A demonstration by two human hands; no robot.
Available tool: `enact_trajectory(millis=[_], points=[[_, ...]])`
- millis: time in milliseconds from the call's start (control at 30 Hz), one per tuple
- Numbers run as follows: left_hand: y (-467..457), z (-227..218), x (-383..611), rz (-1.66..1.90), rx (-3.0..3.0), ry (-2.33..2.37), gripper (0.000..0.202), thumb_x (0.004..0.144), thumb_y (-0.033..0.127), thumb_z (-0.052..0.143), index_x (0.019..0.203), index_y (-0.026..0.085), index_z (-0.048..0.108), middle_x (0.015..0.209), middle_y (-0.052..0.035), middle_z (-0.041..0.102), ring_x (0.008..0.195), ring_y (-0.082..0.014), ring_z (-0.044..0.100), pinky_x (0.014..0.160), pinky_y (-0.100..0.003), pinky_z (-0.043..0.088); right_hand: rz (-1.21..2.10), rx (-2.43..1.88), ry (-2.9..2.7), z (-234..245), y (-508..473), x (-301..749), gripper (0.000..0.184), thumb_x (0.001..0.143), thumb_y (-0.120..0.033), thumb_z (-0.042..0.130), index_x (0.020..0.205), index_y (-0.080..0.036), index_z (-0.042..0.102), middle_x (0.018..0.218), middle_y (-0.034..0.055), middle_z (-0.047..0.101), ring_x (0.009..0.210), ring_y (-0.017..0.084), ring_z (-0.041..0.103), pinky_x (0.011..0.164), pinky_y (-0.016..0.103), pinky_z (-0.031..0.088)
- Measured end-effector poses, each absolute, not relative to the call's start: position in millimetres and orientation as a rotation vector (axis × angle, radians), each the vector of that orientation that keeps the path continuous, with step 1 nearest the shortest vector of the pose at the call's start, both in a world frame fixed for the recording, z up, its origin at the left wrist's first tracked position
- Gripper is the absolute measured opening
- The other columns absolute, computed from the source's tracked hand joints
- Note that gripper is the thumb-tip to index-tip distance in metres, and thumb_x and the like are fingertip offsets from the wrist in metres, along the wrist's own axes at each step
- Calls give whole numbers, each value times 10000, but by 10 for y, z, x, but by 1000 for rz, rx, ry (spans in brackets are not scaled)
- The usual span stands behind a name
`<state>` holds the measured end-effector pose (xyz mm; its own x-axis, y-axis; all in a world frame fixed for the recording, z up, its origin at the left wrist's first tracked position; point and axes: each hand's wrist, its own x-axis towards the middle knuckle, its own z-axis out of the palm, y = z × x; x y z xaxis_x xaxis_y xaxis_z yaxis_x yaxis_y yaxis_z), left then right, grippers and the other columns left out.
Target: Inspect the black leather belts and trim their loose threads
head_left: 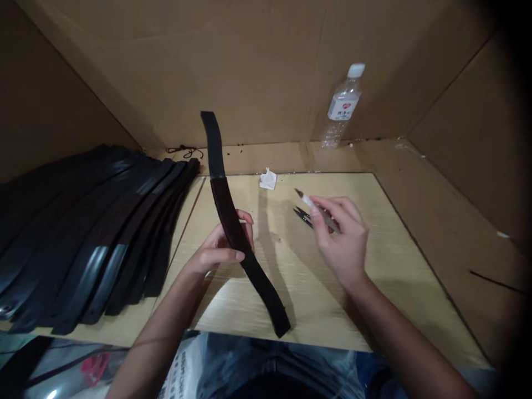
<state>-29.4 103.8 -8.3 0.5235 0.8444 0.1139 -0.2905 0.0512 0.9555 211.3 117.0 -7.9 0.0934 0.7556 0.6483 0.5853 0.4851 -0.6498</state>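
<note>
My left hand (222, 246) is closed on a long black strap (231, 221), thumb in front and fingers behind. The strap slants from upper left to lower right above the table, and its middle part looks dark brown and thicker than the smooth upper end. In my right hand (343, 238) a slim pen-like brush (308, 200) is pinched, with a dark pointed tip and a white section, apart from the strap. Black thread snips (305, 218) lie on the table just behind that hand, their handles hidden by the fingers.
A broad row of overlapping black straps (95, 221) covers the left side of the table (233, 310). A white scrap of paper (268, 179) lies near the back edge. Beyond it stands a clear plastic bottle (341, 108) against the cardboard wall (257, 66). Dark cord (185, 151) lies behind the straps.
</note>
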Motion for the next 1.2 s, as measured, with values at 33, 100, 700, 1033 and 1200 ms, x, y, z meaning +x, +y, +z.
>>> enact_trajectory(millis=[33,100,700,1033,1200], points=[[1047,-92,-288,943,1211,547,574,633,156,667,1163,198,451,801,-19,541,705,-169,586,606,-267,466,174,-1265,-1570,-112,1246,2181,255,886,-232,521,1074,-140,666,950,57,567,841,87,553,705,186,468],[1063,-109,-280,945,1192,510,577,593,150,653,1139,191,471,756,-16,551,663,-165,581,564,-251,452,147,-1397,-1563,-205,1395,2319,310,880,-232,479,1113,-129,654,1011,77,542,907,117,550,804,237,468],[1186,-23,-441,941,1297,760,902,559,109,493,1427,191,263,660,7,552,581,-140,464,543,-252,348,194,-1986,-1717,-749,1756,2749,479,831,-91,384,1261,-97,595,1084,132,502,922,146,506,867,212,362],[1324,1045,-993,1262,1606,1041,856,520,111,471,1365,118,331,596,-16,604,552,-170,523,527,-265,380,159,-2014,-1841,-894,1828,2832,475,847,-168,408,1290,-146,579,1093,129,528,880,172,562,732,231,399],[1338,1567,-1662,1304,1699,1743,694,469,124,430,1161,109,474,513,9,533,525,-181,541,572,-285,428,225,-2052,-1816,-838,1829,2777,465,843,-149,449,1286,-145,591,1093,126,537,861,172,578,746,226,416]])
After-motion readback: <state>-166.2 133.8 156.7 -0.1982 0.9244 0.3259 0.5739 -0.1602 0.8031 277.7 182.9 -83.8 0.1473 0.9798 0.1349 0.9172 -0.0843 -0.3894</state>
